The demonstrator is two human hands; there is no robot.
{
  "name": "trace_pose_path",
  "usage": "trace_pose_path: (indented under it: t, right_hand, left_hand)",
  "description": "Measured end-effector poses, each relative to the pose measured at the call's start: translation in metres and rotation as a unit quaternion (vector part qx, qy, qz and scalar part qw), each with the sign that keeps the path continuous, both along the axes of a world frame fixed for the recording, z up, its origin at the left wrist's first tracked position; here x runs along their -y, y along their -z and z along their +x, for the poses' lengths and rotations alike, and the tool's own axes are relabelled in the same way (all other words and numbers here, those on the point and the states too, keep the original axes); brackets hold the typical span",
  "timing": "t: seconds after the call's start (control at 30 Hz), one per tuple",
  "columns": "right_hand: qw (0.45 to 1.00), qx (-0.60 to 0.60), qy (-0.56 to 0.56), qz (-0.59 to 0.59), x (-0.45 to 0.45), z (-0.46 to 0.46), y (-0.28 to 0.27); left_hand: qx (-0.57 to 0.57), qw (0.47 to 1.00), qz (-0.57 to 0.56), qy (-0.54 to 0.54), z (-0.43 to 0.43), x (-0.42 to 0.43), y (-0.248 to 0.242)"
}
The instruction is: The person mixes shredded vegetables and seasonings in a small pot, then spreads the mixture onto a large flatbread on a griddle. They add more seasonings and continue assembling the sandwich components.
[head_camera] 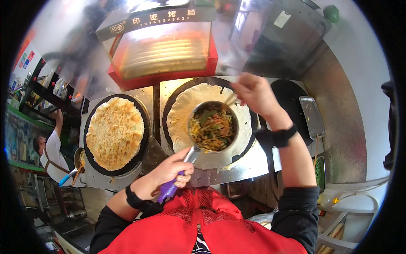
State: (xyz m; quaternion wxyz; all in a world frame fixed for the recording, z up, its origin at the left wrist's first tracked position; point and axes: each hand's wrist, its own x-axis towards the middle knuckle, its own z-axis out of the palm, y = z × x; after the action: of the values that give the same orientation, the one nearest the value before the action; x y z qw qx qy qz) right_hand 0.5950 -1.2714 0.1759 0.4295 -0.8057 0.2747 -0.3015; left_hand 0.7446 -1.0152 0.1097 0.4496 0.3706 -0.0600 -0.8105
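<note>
My left hand [173, 171] grips the purple handle [167, 190] of a small steel pan [235, 119]. Inside the pan is a mix of shredded vegetables [212, 127], with orange, green and yellow bits. The pan is held over a large thin flatbread [180, 111] on a round black griddle [165, 127]. At the pan's far right rim my right hand [255, 93] is closed around pale, blurred sticks [231, 99], seemingly chopsticks, whose tips reach toward the filling. Browned spots cover a second flatbread [114, 133] on the left griddle [92, 165].
Behind the griddles stands a lit sausage roller grill [161, 57] with a lettered sign. To the right are another black griddle [285, 95], a metal tray [312, 117] and a container of chopped greens [319, 174]. A blue-handled pan [68, 178] and another person [55, 152] are at left.
</note>
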Motion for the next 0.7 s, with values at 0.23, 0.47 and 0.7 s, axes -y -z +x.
trace_pose_path:
  t: [0.23, 0.47, 0.7]
  right_hand:
    - [0.922, 0.135, 0.088, 0.353, -0.055, -0.068, 0.105]
    - [0.873, 0.299, 0.251, 0.294, -0.096, -0.051, 0.106]
    - [0.973, 0.097, 0.054, 0.203, -0.097, -0.057, 0.050]
  left_hand:
    - [0.018, 0.997, -0.025, -0.070, 0.011, -0.007, 0.007]
    - [0.006, 0.998, -0.035, -0.053, 0.003, 0.001, -0.003]
    - [0.016, 1.000, 0.007, -0.016, 0.001, -0.002, -0.025]
